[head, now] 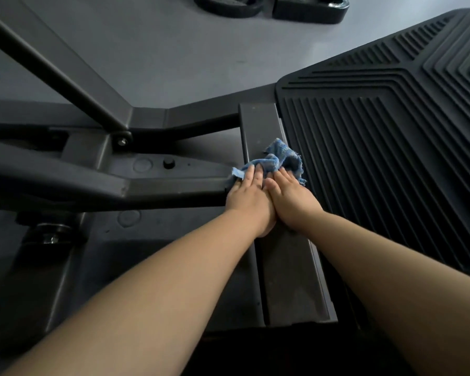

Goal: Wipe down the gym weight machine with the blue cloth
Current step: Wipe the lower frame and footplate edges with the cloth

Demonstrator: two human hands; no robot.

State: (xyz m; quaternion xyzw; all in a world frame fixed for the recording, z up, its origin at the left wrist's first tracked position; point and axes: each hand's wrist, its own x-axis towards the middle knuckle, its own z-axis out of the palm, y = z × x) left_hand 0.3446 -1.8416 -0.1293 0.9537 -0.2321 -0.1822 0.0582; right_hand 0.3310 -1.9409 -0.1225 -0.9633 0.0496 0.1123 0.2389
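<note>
1. two bare forearms reach forward over the dark machine frame.
2. the left hand and right hand lie side by side, touching, fingers straight and flat, pressing on the blue cloth.
3. the cloth lies bunched on a flat dark bar, just left of the ribbed footplate.
4. beyond, grey floor and black weight plates at the top edge.

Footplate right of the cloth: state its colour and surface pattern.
The footplate is black, moulded with raised parallel ribs that bend into nested angles, seen in the head view.
</note>
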